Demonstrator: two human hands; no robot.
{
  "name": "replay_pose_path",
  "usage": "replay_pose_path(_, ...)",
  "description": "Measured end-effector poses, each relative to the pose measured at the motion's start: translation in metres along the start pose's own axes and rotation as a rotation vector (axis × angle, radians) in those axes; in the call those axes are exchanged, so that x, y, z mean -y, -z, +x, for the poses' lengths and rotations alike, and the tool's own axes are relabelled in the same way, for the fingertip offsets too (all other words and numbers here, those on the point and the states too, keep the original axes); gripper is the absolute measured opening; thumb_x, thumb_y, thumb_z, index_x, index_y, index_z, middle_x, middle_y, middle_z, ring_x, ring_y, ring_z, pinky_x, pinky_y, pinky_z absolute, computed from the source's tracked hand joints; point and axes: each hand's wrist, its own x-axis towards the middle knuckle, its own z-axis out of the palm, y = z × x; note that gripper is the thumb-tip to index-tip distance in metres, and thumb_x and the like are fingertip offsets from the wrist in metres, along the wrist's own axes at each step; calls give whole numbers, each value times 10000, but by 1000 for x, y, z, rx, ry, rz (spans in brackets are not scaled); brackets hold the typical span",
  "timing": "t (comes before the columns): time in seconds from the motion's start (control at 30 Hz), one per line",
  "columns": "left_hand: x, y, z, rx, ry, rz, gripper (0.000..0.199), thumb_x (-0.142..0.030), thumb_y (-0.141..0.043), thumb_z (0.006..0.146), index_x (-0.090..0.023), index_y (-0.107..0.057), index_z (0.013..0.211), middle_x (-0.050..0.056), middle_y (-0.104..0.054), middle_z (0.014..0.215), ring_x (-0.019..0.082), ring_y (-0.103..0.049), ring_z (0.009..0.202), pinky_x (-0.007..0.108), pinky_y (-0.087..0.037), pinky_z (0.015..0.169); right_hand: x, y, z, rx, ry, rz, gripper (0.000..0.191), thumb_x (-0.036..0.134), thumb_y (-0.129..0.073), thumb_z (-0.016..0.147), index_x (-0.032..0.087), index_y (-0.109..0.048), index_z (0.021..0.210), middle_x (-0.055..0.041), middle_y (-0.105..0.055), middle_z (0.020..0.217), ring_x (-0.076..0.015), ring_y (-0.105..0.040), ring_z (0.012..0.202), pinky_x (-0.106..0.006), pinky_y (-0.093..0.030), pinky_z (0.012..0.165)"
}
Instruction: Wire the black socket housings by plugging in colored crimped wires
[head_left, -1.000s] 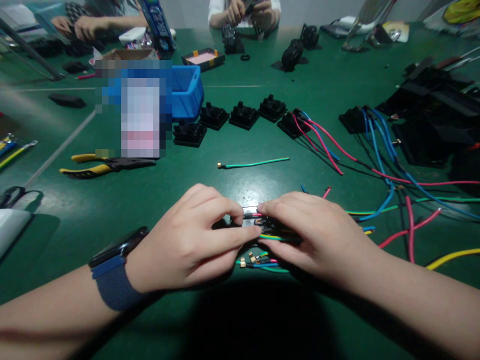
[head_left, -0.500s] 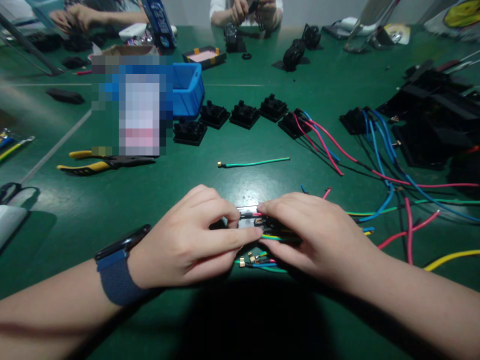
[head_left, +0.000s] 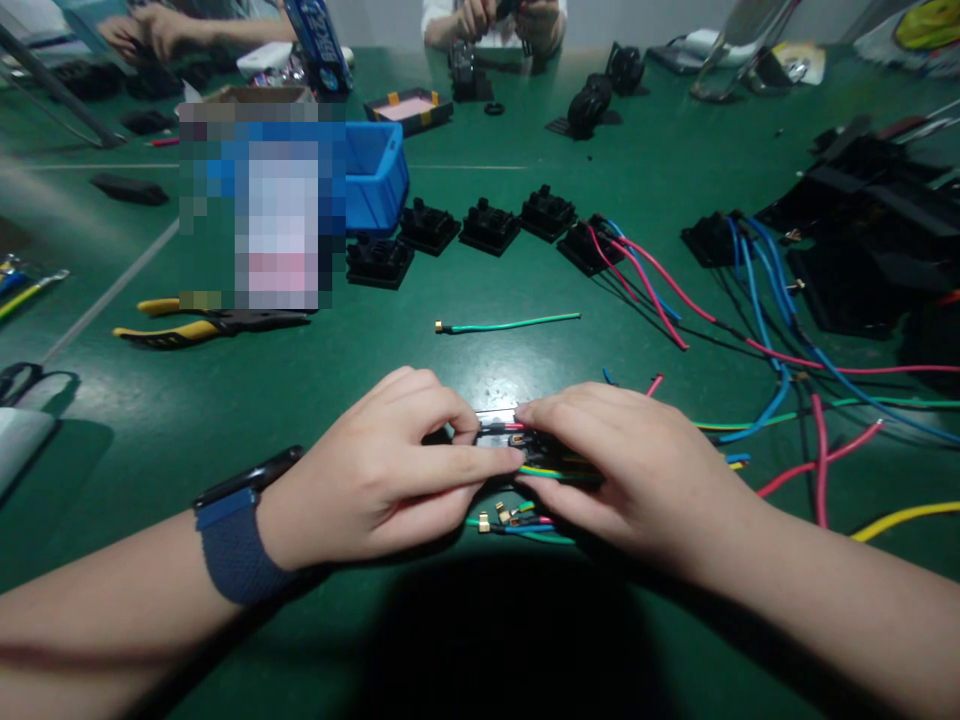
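Note:
A small black part with a flat metallic piece (head_left: 495,440) lies between my hands, partly hidden by them. My left hand (head_left: 390,465), with a watch on its wrist, is closed on its left side, the index finger laid across it. From the right, my right hand (head_left: 637,450) grips the same part, its fingertips on the far edge and its thumb near a green-yellow wire (head_left: 551,474). Wires with brass terminals (head_left: 484,522) lie just below the hands. Beyond them rests a single green wire (head_left: 510,325).
Black sockets (head_left: 489,228) stand in a row past a pair of yellow-handled pliers (head_left: 176,330). A blue bin (head_left: 375,190) is behind them. Red and blue wires (head_left: 757,300) spread at right, beside black parts (head_left: 847,270). Another person's hands (head_left: 480,20) are at the far edge.

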Motion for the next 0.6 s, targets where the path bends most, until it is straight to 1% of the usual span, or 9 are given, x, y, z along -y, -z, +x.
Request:
replay_pose_path(0.37, -4, 2, 2, 29, 32, 1, 297, -150, -505, 846, -215, -666, 1087, 62, -563, 816, 166, -481, 752, 307, -390, 671, 0, -1, 0, -3, 12, -13, 278, 298, -535, 842, 154, -588, 1074, -87, -656, 970, -240, -596, 889, -380, -491, 761)
replay_pose_path(0.6, 0, -2, 2, -61, 43, -57, 300, -117, -494, 843, -194, -672, 1072, 43, -558, 783, 132, -501, 712, 267, -400, 655, -1, 0, 0, -1, 44, -22, 263, 288, -528, 849, 150, -582, 1067, -85, -647, 980, -235, -586, 902, -374, -481, 775)
